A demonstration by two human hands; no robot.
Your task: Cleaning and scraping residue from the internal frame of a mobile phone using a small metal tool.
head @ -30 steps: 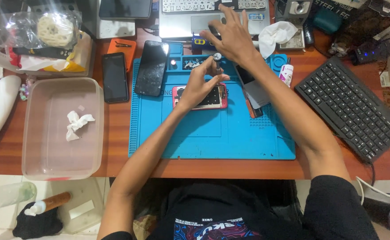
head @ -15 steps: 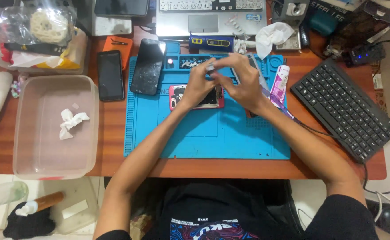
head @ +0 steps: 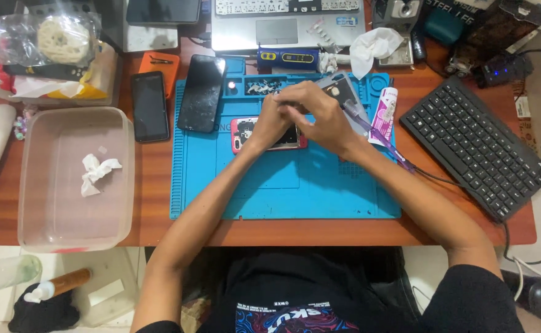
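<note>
An opened phone with a red frame (head: pixel 243 133) lies on a blue repair mat (head: pixel 270 185). My left hand (head: pixel 269 122) rests curled on the phone and holds it down. My right hand (head: pixel 321 113) meets the left just above the phone, fingers pinched on a small thin dark tool whose tip points left. Both hands hide most of the phone's middle. A grey back cover (head: pixel 344 91) lies right behind my right hand.
Two black phones (head: pixel 202 92) (head: pixel 149 105) lie left of the hands. A clear plastic tub (head: pixel 36 185) holds a crumpled tissue (head: pixel 96 172). A black keyboard (head: pixel 474 148), a white-and-pink tube (head: pixel 385 114) and a purple cabled tool (head: pixel 378 137) lie to the right; a laptop (head: pixel 289 21) stands behind.
My right hand came back from the far edge near the laptop to the red phone and joined the left hand over it. The left hand stayed on the phone.
</note>
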